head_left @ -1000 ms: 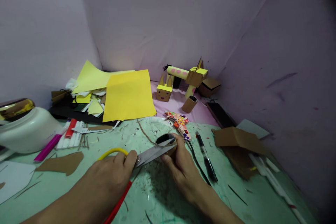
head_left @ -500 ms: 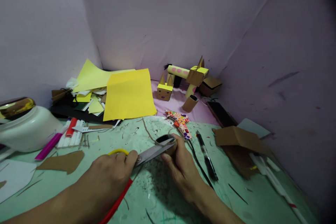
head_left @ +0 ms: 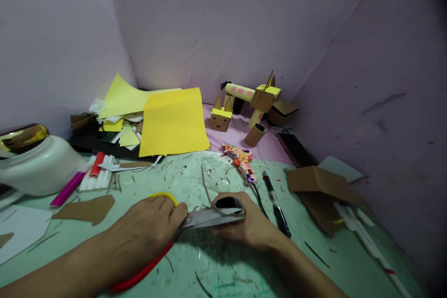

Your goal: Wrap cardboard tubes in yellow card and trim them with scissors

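Note:
My left hand point(head_left: 150, 223) is closed on the scissors point(head_left: 206, 218), which have one yellow and one red handle loop. My right hand point(head_left: 256, 223) wraps round a short cardboard tube point(head_left: 228, 203) with a dark inside, its mouth turned up toward me. The scissor blades lie across the tube's near rim, one seemingly inside the mouth. From that rim a thin brown strip point(head_left: 205, 186) curls up and away. Most of the tube's side is hidden by my right fingers and the blades.
Beyond my hands lie a floral glue gun point(head_left: 240, 160) and a black pen point(head_left: 276, 205). Yellow paper point(head_left: 174, 121), cardboard animal figures point(head_left: 258, 98) and another tube point(head_left: 255, 135) stand farther back. Markers point(head_left: 98, 174) and a white pot point(head_left: 42, 163) are left; folded cardboard point(head_left: 321, 184) is right.
My right hand has turned and come slightly nearer with the tube, its wrist swinging outward. The scissors have levelled out, and their blades now lie more sideways across the rim.

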Demonstrator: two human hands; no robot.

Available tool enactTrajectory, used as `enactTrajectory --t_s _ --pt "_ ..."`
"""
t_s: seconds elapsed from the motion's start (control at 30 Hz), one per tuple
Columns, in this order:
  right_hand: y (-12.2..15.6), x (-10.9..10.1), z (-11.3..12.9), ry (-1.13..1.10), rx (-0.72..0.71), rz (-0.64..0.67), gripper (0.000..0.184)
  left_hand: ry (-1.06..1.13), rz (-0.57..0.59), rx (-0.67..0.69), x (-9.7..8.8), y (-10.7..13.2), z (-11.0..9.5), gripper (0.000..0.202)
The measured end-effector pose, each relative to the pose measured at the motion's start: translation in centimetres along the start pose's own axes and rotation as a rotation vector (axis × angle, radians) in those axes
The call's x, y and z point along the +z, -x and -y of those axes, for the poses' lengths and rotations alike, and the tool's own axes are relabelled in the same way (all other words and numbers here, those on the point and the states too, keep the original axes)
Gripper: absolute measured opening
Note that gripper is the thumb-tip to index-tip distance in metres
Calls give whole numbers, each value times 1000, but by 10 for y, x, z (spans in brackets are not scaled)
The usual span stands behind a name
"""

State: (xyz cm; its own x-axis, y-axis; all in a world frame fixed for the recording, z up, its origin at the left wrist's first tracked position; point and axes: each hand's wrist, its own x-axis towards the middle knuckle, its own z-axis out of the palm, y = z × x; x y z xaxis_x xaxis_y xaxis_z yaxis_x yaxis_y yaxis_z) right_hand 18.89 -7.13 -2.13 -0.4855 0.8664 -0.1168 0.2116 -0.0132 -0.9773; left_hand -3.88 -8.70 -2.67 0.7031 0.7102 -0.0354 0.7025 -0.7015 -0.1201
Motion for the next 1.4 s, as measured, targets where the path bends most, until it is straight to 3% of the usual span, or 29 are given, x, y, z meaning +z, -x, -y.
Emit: enactTrajectory --t_s 0.3,0.83,1.07,1.4 --pt "2 9 -6 43 -56 -71 10 -23 36 -27 -6 3 -8 44" --pt "-2 6 -10 68 29 -53 12 31 99 30 -11 3 -3 38" --pt "-3 7 -10 47 8 -49 15 -70 -44 70 0 1 1 36" --pt "-3 12 -9 25 27 -109 9 -10 -22 31 -2 8 -2 37"
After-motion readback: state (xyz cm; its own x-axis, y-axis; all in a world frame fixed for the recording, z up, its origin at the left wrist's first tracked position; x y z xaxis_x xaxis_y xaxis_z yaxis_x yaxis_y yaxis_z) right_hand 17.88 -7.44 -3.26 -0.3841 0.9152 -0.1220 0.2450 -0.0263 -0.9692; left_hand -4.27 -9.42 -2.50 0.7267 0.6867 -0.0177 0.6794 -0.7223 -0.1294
